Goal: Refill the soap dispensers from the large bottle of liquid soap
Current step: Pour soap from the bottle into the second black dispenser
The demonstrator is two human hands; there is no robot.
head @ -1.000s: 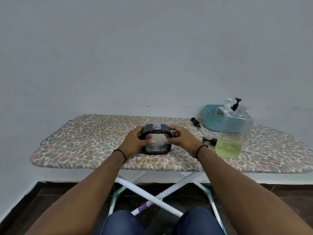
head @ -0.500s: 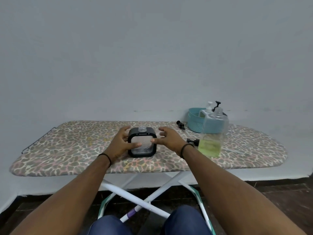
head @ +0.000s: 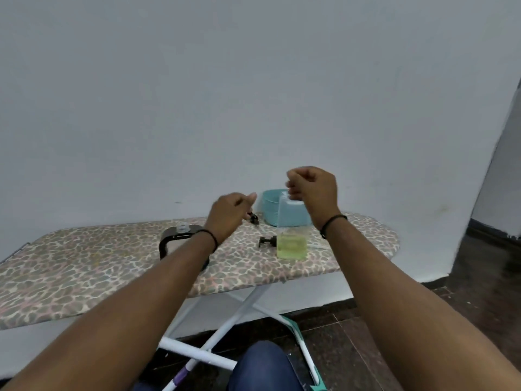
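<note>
Board cover (head: pixel 84 266): leopard-style spots, grey-brown on cream with pink streaks. Board legs (head: pixel 242 306): white, with teal trim and a purple band lower down. Dispenser (head: pixel 172 239): black frame, clear cap. Big bottle (head: pixel 291 235): clear, yellow-green soap in bottom part. Basket (head: pixel 272 206): light teal. Two pump heads (head: pixel 266 241): black. Wristbands (head: pixel 332 221): black, one per wrist. Trousers (head: pixel 262 368): dark blue. Wall (head: pixel 197 94): plain pale grey-blue. Floor (head: pixel 380 320): dark brown tiles.
</note>
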